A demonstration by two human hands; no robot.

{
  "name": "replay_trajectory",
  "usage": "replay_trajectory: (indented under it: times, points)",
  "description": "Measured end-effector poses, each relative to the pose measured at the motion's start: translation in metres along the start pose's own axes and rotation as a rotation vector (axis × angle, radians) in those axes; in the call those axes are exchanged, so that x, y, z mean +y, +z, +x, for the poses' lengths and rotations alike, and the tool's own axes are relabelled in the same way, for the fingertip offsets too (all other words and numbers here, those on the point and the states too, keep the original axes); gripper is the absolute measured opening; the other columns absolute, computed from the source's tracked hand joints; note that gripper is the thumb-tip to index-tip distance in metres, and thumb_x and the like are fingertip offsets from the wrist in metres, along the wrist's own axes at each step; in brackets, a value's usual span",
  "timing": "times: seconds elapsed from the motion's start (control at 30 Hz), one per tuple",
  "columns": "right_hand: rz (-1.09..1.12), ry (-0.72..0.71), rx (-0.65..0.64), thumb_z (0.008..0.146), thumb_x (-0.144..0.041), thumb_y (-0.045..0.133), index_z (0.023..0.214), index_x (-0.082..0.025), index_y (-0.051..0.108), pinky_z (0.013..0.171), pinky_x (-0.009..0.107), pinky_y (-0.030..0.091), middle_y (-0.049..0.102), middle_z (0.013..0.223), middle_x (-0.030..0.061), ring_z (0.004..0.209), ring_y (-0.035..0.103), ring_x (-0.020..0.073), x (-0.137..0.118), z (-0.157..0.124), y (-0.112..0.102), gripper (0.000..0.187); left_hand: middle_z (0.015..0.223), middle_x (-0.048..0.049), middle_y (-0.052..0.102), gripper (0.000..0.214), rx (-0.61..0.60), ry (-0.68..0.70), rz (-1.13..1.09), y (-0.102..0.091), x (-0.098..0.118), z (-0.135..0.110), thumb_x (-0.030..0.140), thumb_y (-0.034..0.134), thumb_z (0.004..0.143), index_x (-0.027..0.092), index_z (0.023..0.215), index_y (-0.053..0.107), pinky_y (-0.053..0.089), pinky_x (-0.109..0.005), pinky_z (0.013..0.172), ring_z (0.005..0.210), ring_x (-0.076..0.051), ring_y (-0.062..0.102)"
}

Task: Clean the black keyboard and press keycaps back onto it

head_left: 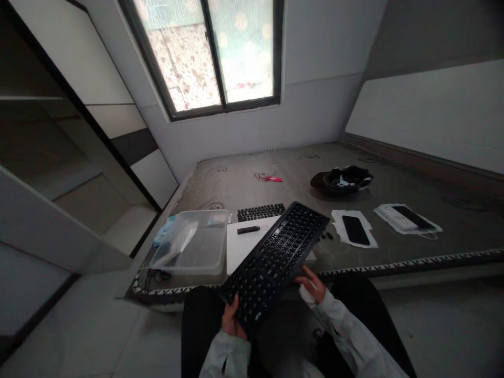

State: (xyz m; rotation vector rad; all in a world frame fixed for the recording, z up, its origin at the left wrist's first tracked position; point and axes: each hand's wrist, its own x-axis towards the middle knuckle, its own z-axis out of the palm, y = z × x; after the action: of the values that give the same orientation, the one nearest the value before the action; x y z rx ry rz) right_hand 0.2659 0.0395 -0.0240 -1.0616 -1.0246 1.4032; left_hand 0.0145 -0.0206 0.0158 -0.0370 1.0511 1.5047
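Note:
A black keyboard (pixel 275 257) is held at a slant above my lap, its far end up and to the right. My left hand (pixel 233 318) grips the near left end, thumb on top. At the right long edge, my right hand (pixel 313 286) holds the keyboard, some fingers hidden beneath it. Below the keyboard lies a white flat box or board (pixel 236 249), partly covered. A small black tool with a thin wire end (pixel 248 230) rests on it. Just behind is a block of black keys (pixel 261 211). Small black pieces (pixel 329 235) lie right of the keyboard.
On the grey mattress (pixel 236 178) stand a clear plastic bin (pixel 208 268) at left and a dark cap (pixel 325 181) at back right. A black phone (pixel 355 230) and a white device (pixel 397 218) lie on white sheets. A red packet (pixel 271 179) sits farther back.

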Motion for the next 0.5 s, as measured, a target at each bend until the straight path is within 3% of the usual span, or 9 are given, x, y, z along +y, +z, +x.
replay_trajectory:
  times: [0.1, 0.2, 0.27, 0.4, 0.5]
  points:
    - [-0.024, 0.043, 0.168, 0.045, -0.065, 0.075, 0.122, -0.022, 0.055, 0.086, 0.046, 0.048, 0.070, 0.084, 0.0089, 0.082, 0.065, 0.0277, 0.011, 0.000, 0.007, 0.090, 0.096, -0.0087, 0.068, 0.048, -0.062, 0.001, -0.028, 0.006, -0.007, -0.006, 0.025, 0.073, 0.064, 0.021, 0.110, 0.061, 0.046, -0.045, 0.093, 0.102, -0.028, 0.061]
    - [-0.021, 0.035, 0.182, 0.051, -0.058, 0.076, 0.123, -0.031, 0.053, 0.091, 0.041, 0.048, 0.069, 0.095, 0.0034, 0.091, 0.064, 0.0241, 0.014, -0.002, 0.012, 0.080, 0.094, -0.0116, 0.068, 0.057, -0.153, 0.004, -0.006, 0.006, -0.013, -0.010, 0.025, 0.080, 0.054, 0.017, 0.107, 0.062, 0.044, -0.047, 0.093, 0.103, -0.032, 0.059]
    - [0.020, 0.004, 0.215, 0.057, -0.052, 0.076, 0.123, -0.035, 0.053, 0.085, 0.037, 0.051, 0.070, 0.090, 0.0000, 0.085, 0.065, 0.0210, 0.010, -0.005, 0.013, 0.072, 0.097, -0.0138, 0.068, 0.064, -0.228, 0.007, 0.037, 0.005, -0.017, -0.011, 0.025, 0.083, 0.050, 0.015, 0.109, 0.062, 0.042, -0.048, 0.095, 0.105, -0.034, 0.058]
    - [0.080, -0.004, 0.217, 0.064, -0.044, 0.074, 0.124, -0.033, 0.053, 0.062, 0.036, 0.055, 0.063, 0.058, -0.0039, 0.058, 0.063, 0.0193, -0.008, -0.012, 0.008, 0.065, 0.109, -0.0165, 0.063, 0.090, -0.403, 0.053, 0.124, 0.007, -0.022, -0.019, 0.028, 0.087, 0.040, 0.018, 0.123, 0.053, 0.035, -0.050, 0.100, 0.113, -0.037, 0.052]
    - [0.049, -0.031, 0.149, 0.063, -0.044, 0.072, 0.118, -0.031, 0.059, 0.063, 0.039, 0.055, 0.067, 0.066, 0.0002, 0.065, 0.065, 0.0232, -0.023, -0.013, -0.005, 0.058, 0.122, -0.0151, 0.057, 0.110, -0.560, 0.100, 0.074, 0.016, -0.019, -0.027, 0.042, 0.087, 0.037, 0.024, 0.134, 0.040, 0.027, -0.048, 0.106, 0.122, -0.036, 0.044]
